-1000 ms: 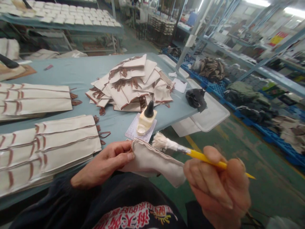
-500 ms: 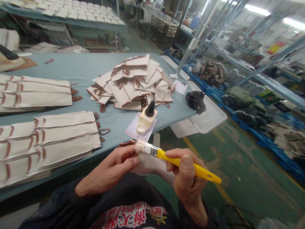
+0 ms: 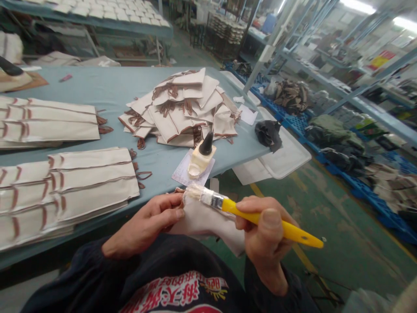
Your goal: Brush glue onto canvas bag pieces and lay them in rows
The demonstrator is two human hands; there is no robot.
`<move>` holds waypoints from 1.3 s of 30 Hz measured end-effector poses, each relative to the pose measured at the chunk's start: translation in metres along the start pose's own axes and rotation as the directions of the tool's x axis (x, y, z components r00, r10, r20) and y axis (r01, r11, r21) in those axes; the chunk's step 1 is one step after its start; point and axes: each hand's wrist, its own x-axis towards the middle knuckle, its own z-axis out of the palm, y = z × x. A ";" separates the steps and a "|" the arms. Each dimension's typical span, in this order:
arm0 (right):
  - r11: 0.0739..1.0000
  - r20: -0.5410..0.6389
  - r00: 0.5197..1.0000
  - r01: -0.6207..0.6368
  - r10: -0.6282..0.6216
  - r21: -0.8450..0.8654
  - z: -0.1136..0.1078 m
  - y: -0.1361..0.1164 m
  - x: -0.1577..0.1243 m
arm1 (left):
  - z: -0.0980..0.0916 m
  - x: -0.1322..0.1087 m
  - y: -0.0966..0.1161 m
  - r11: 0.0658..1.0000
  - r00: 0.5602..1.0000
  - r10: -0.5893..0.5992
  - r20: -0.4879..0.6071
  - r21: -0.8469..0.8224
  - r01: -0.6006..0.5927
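Observation:
My right hand [image 3: 265,228] is closed round the yellow handle of a paintbrush [image 3: 230,205]. Its whitish bristles touch the edge of a cream fabric piece [image 3: 192,221] with brown trim. My left hand [image 3: 150,221] pinches that edge between thumb and fingers, close to the bristles; the piece hangs down over my lap. Just beyond, at the table edge, a cream plastic container [image 3: 198,163] with a black pointed top and whitish paste at its cut-open front stands on a pale card [image 3: 180,173].
A heap of cream fabric pieces [image 3: 182,108] with brown loops lies on the blue-green table [image 3: 107,84]. Neat stacks [image 3: 94,174] of similar pieces lie at left. A crumpled black item [image 3: 269,134] sits at the right corner, with blue pallets [image 3: 352,178] beyond.
The brush has moved right and lies further onto the fabric, its handle shifting with my right hand. My left hand still pinches the edge, slightly further left.

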 end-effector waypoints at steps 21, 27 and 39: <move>0.902 0.109 0.947 0.321 -0.302 -0.290 -0.016 0.006 0.006 | 0.003 0.011 -0.004 0.998 1.000 0.022 0.010 -0.051 -0.021; 0.951 0.244 0.942 0.271 -0.230 -0.150 -0.009 0.007 0.002 | -0.001 0.015 -0.007 0.995 0.995 0.102 -0.013 0.005 -0.102; 0.976 0.066 0.986 0.160 -0.152 -0.149 -0.009 0.017 0.005 | 0.004 0.018 -0.003 0.983 0.993 0.115 -0.040 0.149 -0.108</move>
